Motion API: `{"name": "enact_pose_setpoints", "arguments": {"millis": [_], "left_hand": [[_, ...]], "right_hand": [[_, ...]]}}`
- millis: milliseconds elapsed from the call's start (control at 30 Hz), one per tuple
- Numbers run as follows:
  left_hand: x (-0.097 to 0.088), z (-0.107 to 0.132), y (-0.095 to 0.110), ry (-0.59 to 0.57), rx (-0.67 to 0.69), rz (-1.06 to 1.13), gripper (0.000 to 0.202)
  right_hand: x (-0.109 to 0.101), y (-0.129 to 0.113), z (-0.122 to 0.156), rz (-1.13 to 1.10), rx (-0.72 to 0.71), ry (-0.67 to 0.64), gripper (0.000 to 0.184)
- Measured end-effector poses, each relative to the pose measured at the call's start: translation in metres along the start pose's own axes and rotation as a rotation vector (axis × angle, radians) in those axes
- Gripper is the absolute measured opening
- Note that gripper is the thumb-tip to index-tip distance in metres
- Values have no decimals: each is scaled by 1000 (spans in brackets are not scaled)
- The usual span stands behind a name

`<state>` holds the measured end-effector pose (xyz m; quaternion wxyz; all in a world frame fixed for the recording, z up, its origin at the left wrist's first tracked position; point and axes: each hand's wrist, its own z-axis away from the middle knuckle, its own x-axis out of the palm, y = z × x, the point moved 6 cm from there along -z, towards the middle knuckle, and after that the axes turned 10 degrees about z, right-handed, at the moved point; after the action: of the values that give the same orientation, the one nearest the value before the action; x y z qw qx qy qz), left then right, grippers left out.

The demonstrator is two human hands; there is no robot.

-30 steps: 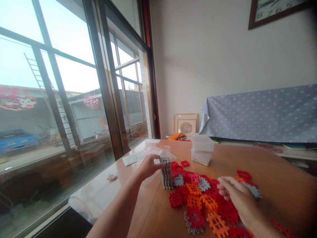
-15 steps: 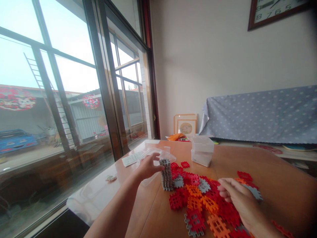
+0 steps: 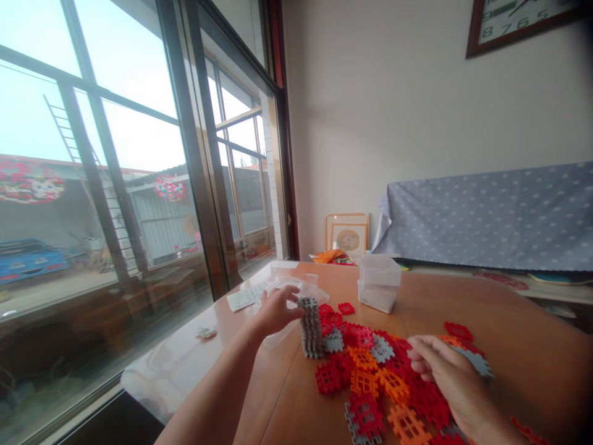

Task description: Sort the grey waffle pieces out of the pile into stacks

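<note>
The stack of grey waffle-block tiles stands upright on the wooden tabletop, its long axis rising straight off the surface and its tiles lying flat on one another. Working this view from afar, I have my left hand as the nearer one: the stack sits at its 3 o'clock, with the fingertips right at the stack's top corner. That hand is loosely curled and I can't see it closed around the stack; whether the fingertips actually touch it, I cannot tell from this angle.

My right hand is well apart, at the stack's 4 o'clock, over the heap of red and orange tiles that spreads from the foot of the stack toward me and to the right. Its fingers are curled, and a single grey tile juts out at the hand's 2 o'clock; I cannot tell whether it is pinched or only resting against the hand. A clear plastic box stands at the stack's 1 o'clock, and a clear plastic lid lies at the left hand's 12 o'clock.
</note>
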<state>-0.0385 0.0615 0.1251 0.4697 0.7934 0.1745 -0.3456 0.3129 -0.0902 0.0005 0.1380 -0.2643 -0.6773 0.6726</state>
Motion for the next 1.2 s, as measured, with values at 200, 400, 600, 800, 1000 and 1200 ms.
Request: {"name": "enact_pose_setpoints", "arguments": {"millis": [200,400,600,800,1000,1200], "left_hand": [[-3,0,3,9,48,-13,49],[-1,-1,-1,-2,32,7,55],[-3,-1,-5,15,46,27,50],[-1,-1,-6,4,44,-2,45],[-3,0,-4,32,25,-30,52],[0,10,31,177,204,-34,44]], "right_hand": [[1,-3,3,-6,-1,40,43],[0,-4,1,1,5,25,45],[-1,-3,-1,11,13,-23,45],[-1,1,-3,14,18,-43,45],[-2,3,-6,0,11,-38,43],[-5,-1,-6,-28,-7,21,41]]}}
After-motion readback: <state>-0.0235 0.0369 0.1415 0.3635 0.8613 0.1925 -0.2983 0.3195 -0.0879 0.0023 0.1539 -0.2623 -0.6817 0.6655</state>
